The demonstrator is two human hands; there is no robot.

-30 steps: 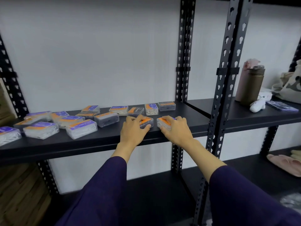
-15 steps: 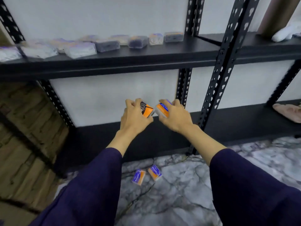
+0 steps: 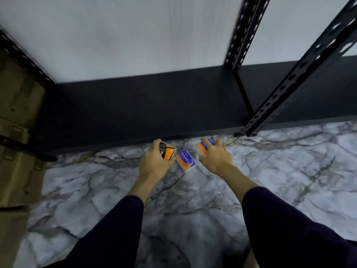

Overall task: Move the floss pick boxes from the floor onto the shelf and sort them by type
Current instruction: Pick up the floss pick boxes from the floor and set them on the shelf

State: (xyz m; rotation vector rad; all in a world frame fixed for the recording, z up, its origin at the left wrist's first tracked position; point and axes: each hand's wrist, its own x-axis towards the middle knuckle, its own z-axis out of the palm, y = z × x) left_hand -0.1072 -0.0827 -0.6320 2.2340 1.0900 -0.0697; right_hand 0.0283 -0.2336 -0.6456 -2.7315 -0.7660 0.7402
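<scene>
My left hand [image 3: 154, 163] grips a black-and-orange floss pick box [image 3: 167, 154] low over the marble floor. My right hand [image 3: 215, 158] grips an orange-and-blue floss pick box [image 3: 202, 148], with its fingers curled over the top. Between the two hands a blue-and-orange box marked "Smooth" [image 3: 186, 160] lies flat on the floor, just in front of the bottom shelf board [image 3: 135, 105]. The upper shelf with the other boxes is out of view.
The black bottom shelf runs across the view, with perforated uprights [image 3: 289, 84] at the right. Cardboard cartons [image 3: 17, 132] stand against the left side. Grey-veined marble floor [image 3: 289, 171] spreads to the right and towards me.
Both hands came down from the upper shelf to floor level, each still holding its box. The view tilted down with them, so the upper shelf dropped out of sight.
</scene>
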